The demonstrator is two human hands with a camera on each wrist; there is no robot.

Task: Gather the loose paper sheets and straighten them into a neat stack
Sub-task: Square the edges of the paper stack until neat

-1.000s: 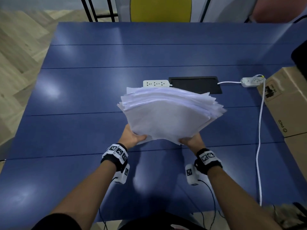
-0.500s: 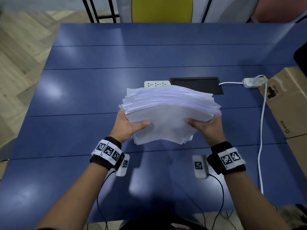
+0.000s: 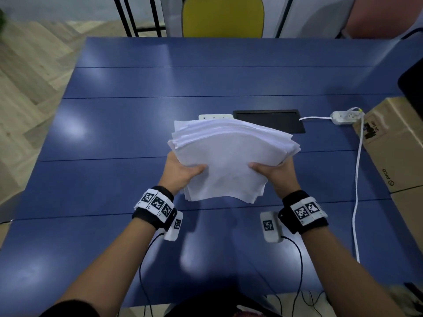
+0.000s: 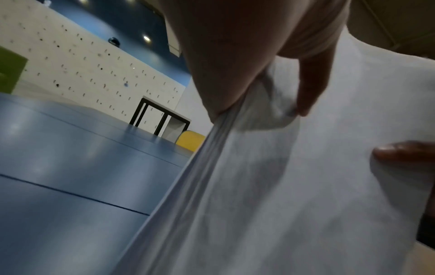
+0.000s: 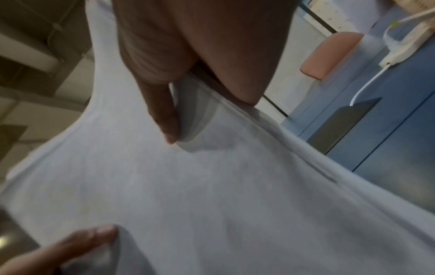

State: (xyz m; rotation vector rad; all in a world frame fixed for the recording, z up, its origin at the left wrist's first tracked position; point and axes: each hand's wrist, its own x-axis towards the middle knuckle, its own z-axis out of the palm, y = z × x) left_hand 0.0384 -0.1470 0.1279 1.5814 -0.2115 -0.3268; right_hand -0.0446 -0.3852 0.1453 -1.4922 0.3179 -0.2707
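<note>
A thick pile of white paper sheets (image 3: 231,156) is held tilted above the blue table (image 3: 114,133), its far edges fanned and uneven. My left hand (image 3: 183,172) grips the pile's left side, thumb on top and fingers hidden beneath. My right hand (image 3: 272,172) grips the right side the same way. In the left wrist view the paper (image 4: 294,186) fills the right half, with the left thumb (image 4: 310,83) pressing on it. The right wrist view shows the sheets (image 5: 212,186) under the right thumb (image 5: 162,115); the lower edge bends downward.
Behind the pile lie a white power strip (image 3: 215,116) and a black cable hatch (image 3: 270,120). A second power strip (image 3: 345,116) with a white cable (image 3: 357,191) runs along the right. Cardboard boxes (image 3: 398,145) stand at the right edge. A yellow chair (image 3: 223,17) is beyond the table.
Both hands slid from the pile's near edge up along its sides, and the fanned sheets have drawn closer together. The pile moved slightly nearer and stands more tilted.
</note>
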